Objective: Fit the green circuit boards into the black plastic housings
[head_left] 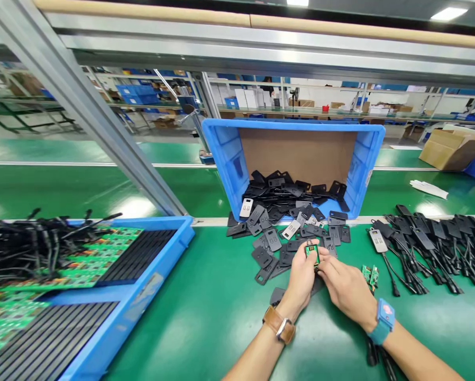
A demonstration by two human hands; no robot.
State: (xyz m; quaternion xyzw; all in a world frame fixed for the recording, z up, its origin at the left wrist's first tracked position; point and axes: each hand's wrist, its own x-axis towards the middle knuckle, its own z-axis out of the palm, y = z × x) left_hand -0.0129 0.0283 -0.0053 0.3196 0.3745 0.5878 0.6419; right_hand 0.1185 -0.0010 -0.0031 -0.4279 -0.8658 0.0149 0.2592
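Note:
My left hand [302,270], with a brown watch strap at the wrist, holds a small green circuit board [312,254] in a black casing. My right hand [343,283], with a blue wristband, has its fingers pinched at the lower edge of that board; what lies between its fingertips is too small to make out. Around and beyond my hands lie many flat black casings [272,239] and a few grey ones [291,229]. Two small green boards [370,276] rest just right of my right hand, with black cables [386,362] below, under my right forearm.
A blue bin [293,125] lies on its side with black casings spilling out. At left stands a blue tray [142,296] of boards and cables. Cabled black units [423,241] lie in a row at right. A metal post [98,119] slants at left.

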